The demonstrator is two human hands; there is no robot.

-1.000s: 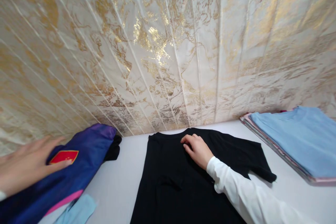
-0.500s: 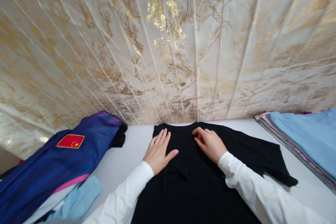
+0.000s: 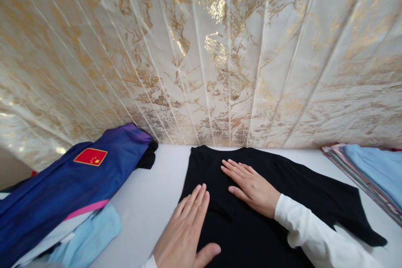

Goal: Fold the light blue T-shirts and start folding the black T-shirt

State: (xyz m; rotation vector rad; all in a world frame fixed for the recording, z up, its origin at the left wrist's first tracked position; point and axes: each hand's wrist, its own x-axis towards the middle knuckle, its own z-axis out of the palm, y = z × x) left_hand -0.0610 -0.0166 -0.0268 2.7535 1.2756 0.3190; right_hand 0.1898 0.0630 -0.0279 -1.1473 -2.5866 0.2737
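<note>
A black T-shirt (image 3: 292, 188) lies spread flat on the white table (image 3: 157, 201), its collar toward the wall. My right hand (image 3: 251, 186) rests flat and open on the shirt's chest, fingers pointing left. Lower down, my left hand (image 3: 185, 234) lies flat with fingers stretched out over the shirt's left edge, partly on the table. Neither hand grips any cloth. Both wrists wear white sleeves.
A heap of clothes lies at the left: a blue garment (image 3: 63, 188) with a red flag patch, light blue cloth (image 3: 91, 238) under it. At the right edge stands a stack of folded clothes (image 3: 373, 176) topped in light blue. A gold-patterned wall (image 3: 201, 50) rises behind the table.
My left hand came from the blue garment onto the shirt, then slid down along its left side. My right hand flattened and moved down from the collar to the chest.
</note>
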